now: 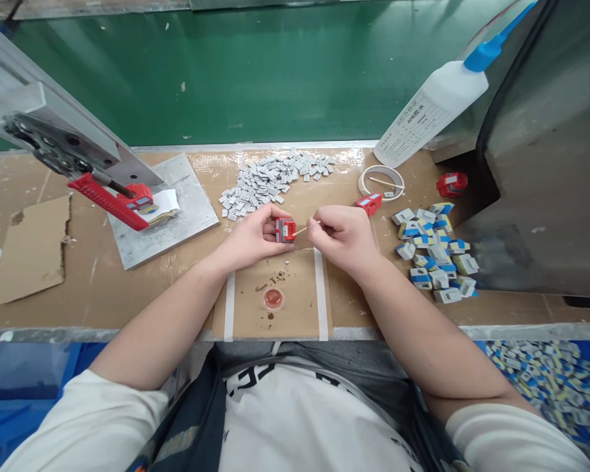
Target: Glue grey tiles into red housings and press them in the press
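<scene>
My left hand (255, 237) is closed around a small red block with grey inserts (285, 229), held above the cardboard mat (246, 308). My right hand (341, 235) pinches a thin wooden stick (302, 229) whose tip touches the red block. Just below the hands, a small round cap of reddish glue (273, 299) sits on the mat among dark drips.
A heap of small grey pieces (270, 180) lies behind the hands. Blue-and-white blocks (435, 252) are piled at right, with two red blocks (370, 203) (451, 184), a tape ring (382, 180) and a tilted glue bottle (432, 108). A red-handled press (111, 196) stands at left.
</scene>
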A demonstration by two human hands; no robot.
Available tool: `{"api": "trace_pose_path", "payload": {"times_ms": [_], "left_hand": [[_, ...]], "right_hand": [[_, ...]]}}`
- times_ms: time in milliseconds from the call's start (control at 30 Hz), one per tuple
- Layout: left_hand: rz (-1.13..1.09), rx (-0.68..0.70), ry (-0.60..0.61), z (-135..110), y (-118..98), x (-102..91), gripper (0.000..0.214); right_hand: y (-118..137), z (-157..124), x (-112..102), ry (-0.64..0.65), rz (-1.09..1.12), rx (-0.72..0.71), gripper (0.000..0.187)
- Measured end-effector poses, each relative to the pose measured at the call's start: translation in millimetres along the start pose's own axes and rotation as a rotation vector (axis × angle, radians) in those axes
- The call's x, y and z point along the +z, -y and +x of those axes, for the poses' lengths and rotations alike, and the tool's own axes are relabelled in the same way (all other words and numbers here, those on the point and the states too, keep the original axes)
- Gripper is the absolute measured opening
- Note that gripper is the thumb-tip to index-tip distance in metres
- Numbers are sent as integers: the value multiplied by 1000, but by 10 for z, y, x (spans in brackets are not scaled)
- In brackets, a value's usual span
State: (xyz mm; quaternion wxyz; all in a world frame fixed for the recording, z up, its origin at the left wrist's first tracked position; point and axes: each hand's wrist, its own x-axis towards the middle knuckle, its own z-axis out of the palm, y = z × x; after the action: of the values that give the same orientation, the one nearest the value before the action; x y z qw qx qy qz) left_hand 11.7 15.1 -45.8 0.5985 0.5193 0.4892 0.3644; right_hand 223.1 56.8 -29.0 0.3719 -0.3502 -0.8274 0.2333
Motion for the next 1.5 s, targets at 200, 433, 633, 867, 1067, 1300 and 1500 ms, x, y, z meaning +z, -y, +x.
{"api": "trace_pose_path", "payload": {"times_ms": [200,433,633,867,1067,1300,1500], "left_hand": [[19,-5,-9,4,-9,-1,53],[26,3,-6,14,15,-8,53],[16,-11,-12,4,2,1,52],[-73,58,-86,49,44,-43,57],[-87,52,-161,68,38,-61,63],[-71,79,-150,66,24,-48,65],[-1,138,-145,16,-43,-43,65]], "right_hand": [[-9,0,-9,78,53,-4,39],[-18,6,24,59,65,13,41],[0,16,-51,-76,92,16,42],[229,-110,32,698,173,-412,40],[264,-93,-93,668,-120,-240,49],[-294,-195,-970,226,-932,540,49],[-655,-244,-1081,360,-934,566,29]]}}
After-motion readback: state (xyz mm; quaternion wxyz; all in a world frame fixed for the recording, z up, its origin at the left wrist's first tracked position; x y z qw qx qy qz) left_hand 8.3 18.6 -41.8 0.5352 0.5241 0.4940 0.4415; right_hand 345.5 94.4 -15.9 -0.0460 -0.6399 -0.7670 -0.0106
